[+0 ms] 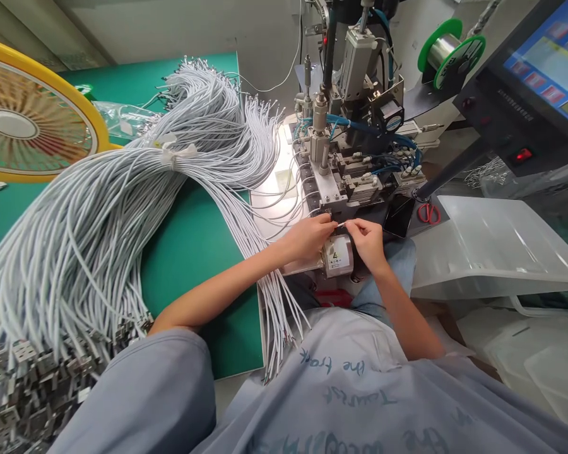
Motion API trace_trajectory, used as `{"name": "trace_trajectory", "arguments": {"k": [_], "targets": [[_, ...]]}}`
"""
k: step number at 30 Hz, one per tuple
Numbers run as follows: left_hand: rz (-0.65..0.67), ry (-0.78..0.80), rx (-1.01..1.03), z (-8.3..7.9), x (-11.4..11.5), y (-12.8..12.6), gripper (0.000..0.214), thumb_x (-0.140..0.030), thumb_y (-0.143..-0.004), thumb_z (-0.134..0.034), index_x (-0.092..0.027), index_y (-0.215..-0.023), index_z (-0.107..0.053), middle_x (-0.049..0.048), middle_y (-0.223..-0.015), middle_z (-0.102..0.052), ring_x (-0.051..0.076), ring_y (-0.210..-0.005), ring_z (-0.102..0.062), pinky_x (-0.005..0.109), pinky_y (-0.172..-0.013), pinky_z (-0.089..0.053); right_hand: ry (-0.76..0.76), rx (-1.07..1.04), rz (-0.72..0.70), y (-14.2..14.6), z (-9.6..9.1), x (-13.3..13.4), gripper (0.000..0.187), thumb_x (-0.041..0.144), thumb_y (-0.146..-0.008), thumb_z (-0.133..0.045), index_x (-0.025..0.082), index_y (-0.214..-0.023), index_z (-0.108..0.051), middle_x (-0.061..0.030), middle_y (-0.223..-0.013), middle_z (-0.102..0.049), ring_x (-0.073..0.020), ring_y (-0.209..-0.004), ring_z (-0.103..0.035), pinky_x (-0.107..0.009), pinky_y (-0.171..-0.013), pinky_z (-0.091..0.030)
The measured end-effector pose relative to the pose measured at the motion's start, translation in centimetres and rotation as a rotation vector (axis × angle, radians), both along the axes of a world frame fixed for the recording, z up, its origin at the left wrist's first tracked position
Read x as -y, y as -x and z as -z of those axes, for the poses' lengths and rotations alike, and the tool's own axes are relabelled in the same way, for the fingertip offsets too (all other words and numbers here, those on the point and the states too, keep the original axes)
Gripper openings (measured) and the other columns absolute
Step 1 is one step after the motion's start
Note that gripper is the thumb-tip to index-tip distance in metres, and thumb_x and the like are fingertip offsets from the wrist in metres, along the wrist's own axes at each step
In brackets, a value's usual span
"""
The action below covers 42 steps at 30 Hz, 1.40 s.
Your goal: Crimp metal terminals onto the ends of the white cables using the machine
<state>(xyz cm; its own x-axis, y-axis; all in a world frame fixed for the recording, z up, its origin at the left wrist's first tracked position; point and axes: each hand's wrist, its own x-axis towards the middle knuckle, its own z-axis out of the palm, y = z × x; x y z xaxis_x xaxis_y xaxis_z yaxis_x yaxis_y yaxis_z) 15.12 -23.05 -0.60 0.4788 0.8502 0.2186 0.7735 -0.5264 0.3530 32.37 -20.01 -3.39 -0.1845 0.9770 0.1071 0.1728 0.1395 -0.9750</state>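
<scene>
At the front edge of a bench machine (331, 189), my left hand (312, 234) is closed in a pinch on a white cable (341, 224). My right hand (366, 239) pinches the short end of that same cable, a small gap away. The fingertips hide most of the cable's end. Just below my hands sits a metal cylinder with a warning label (337, 255). Left of my left hand, loose white cables (250, 236) run across a lit white board (269, 195) and hang over the bench edge.
A large tied bundle of white cables (99, 202) with metal connectors (33, 384) covers the green bench (184, 233). A yellow fan (99, 120) stands at left. Red scissors (428, 214), a translucent tray (497, 243), a wire spool (447, 53) and a screen (553, 63) are on the right.
</scene>
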Motion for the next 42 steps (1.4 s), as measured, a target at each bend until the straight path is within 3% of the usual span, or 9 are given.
{"name": "trace_trajectory", "arguments": {"k": [4, 10, 15, 20, 26, 37, 42], "targets": [[0.011, 0.043, -0.173, 0.2, -0.8, 0.6, 0.024, -0.008, -0.088, -0.04, -0.011, -0.091, -0.064, 0.0046, -0.081, -0.056, 0.011, -0.063, -0.054, 0.022, -0.059, -0.041, 0.165, -0.031, -0.075, -0.3, 1.3, -1.8, 0.023, 0.038, -0.071, -0.059, 0.017, -0.074, -0.068, -0.0032, -0.069, -0.066, -0.0152, -0.064, -0.055, -0.028, -0.058, -0.044], [-0.023, 0.104, -0.205, 0.2, -0.8, 0.5, 0.027, -0.012, -0.092, -0.037, -0.011, -0.093, -0.064, 0.0046, -0.082, -0.056, 0.011, -0.064, -0.054, 0.022, -0.06, -0.041, 0.309, -0.076, -0.111, 0.3, 2.0, -2.3, 0.026, 0.041, -0.065, -0.065, 0.016, -0.069, -0.063, 0.0014, -0.058, -0.058, -0.01, -0.052, -0.046, -0.025, -0.05, -0.037], [-0.017, 0.072, -0.19, 0.4, -0.7, 0.4, 0.031, -0.014, -0.094, -0.037, -0.014, -0.112, -0.061, 0.0044, -0.084, -0.058, 0.012, -0.067, -0.056, 0.022, -0.061, -0.041, 0.299, -0.086, -0.115, 0.6, 2.1, -2.6, 0.027, 0.042, -0.064, -0.065, 0.016, -0.066, -0.06, 0.0039, -0.055, -0.053, -0.0088, -0.051, -0.044, -0.024, -0.052, -0.036], [-0.024, 0.048, -0.248, 0.9, -0.7, 0.6, 0.033, -0.011, -0.093, -0.036, -0.015, -0.116, -0.059, 0.0055, -0.086, -0.057, 0.014, -0.069, -0.057, 0.023, -0.061, -0.04, 0.301, -0.068, -0.119, 0.6, 2.0, -2.7, 0.027, 0.043, -0.064, -0.065, 0.017, -0.066, -0.06, 0.0027, -0.056, -0.055, -0.0093, -0.051, -0.046, -0.023, -0.048, -0.036], [0.001, 0.046, -0.229, 1.1, -0.8, 0.8, 0.028, -0.012, -0.092, -0.04, -0.015, -0.112, -0.059, 0.0067, -0.089, -0.057, 0.016, -0.073, -0.059, 0.024, -0.063, -0.042, 0.343, -0.068, -0.113, 0.5, 1.7, -3.0, 0.021, 0.037, -0.06, -0.066, 0.017, -0.063, -0.062, 0.0018, -0.054, -0.058, -0.0088, -0.047, -0.047, -0.021, -0.042, -0.033], [0.02, -0.018, -0.244, 1.4, -0.9, 0.7, 0.025, -0.012, -0.092, -0.042, -0.015, -0.11, -0.059, 0.0062, -0.087, -0.056, 0.014, -0.074, -0.058, 0.023, -0.06, -0.04, 0.262, -0.024, -0.1, 0.1, 2.1, -3.2, 0.014, 0.031, -0.06, -0.062, 0.017, -0.063, -0.065, -0.0008, -0.06, -0.064, -0.0126, -0.053, -0.054, -0.026, -0.051, -0.043], [0.017, -0.01, -0.29, 1.0, -0.9, 0.6, 0.025, -0.011, -0.091, -0.042, -0.015, -0.11, -0.059, 0.0059, -0.086, -0.056, 0.014, -0.073, -0.058, 0.023, -0.059, -0.04, 0.353, 0.006, -0.121, 0.2, 2.1, -3.5, 0.016, 0.033, -0.059, -0.063, 0.017, -0.062, -0.062, 0.0014, -0.053, -0.059, -0.0107, -0.048, -0.05, -0.023, -0.046, -0.038]]}}
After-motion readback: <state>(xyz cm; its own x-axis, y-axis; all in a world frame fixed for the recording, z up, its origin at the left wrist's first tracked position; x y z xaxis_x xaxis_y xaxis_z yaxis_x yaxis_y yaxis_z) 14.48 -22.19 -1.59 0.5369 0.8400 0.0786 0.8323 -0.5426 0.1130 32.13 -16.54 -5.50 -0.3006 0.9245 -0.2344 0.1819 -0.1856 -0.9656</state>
